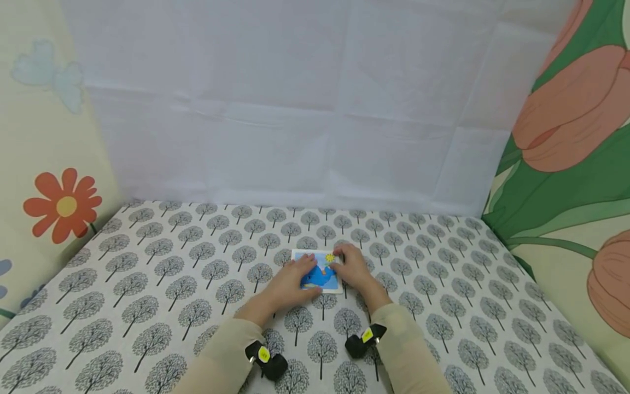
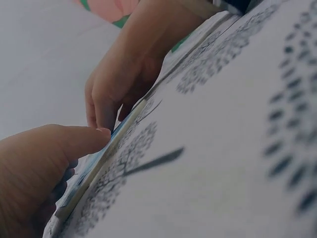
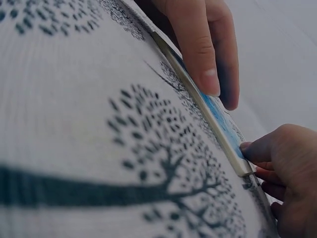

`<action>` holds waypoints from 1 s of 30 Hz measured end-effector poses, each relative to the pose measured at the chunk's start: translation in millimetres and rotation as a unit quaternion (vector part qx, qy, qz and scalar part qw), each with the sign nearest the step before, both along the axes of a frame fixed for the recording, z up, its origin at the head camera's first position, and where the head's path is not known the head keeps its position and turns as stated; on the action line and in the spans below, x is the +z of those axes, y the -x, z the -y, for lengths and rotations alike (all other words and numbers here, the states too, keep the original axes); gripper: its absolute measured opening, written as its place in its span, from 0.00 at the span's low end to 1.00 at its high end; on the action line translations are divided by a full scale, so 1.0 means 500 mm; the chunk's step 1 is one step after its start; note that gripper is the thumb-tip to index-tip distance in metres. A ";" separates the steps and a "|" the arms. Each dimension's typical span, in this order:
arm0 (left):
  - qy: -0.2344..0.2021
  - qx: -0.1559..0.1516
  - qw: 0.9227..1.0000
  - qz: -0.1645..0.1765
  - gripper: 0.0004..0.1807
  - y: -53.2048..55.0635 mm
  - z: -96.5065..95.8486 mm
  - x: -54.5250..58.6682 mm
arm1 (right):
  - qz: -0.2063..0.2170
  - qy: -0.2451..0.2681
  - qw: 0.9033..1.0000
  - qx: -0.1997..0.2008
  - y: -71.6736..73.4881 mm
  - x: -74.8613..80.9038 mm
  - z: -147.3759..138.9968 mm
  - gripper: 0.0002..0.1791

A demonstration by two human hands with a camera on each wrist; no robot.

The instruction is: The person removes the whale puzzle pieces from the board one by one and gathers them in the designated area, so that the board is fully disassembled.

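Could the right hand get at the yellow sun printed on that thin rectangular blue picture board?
Probably yes: the right hand is at the right edge of the picture board, close to the yellow sun, and the left hand lies over the left part, leaving the sun uncovered.

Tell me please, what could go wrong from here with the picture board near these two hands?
First, the picture board lies flat on the patterned cloth, so a sideways push might slide it or wrinkle the patterned cloth. Second, the left hand reaches over its left part while the right hand is at its right edge; uneven force could tilt it. Third, the left hand covers some of its face, so a detail there may be missed.
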State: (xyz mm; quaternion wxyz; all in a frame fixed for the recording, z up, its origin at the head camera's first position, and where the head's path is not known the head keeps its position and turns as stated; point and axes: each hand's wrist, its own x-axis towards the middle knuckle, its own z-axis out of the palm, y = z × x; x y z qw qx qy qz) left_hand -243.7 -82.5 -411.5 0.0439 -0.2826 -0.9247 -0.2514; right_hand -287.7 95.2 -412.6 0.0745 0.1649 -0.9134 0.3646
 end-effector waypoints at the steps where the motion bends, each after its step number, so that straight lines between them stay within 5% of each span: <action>1: 0.001 -0.004 1.000 0.001 0.36 -0.002 -0.002 0.001 | -0.001 0.001 1.000 0.001 0.000 -0.001 0.000 0.12; 13: 0.018 -0.042 0.999 -0.015 0.35 -0.010 -0.014 -0.005 | -0.002 0.019 1.000 -0.005 -0.004 -0.006 -0.005 0.12; 30: 0.035 -0.040 0.999 -0.005 0.34 -0.011 -0.011 0.004 | -0.026 0.023 0.999 0.000 -0.005 0.000 -0.001 0.09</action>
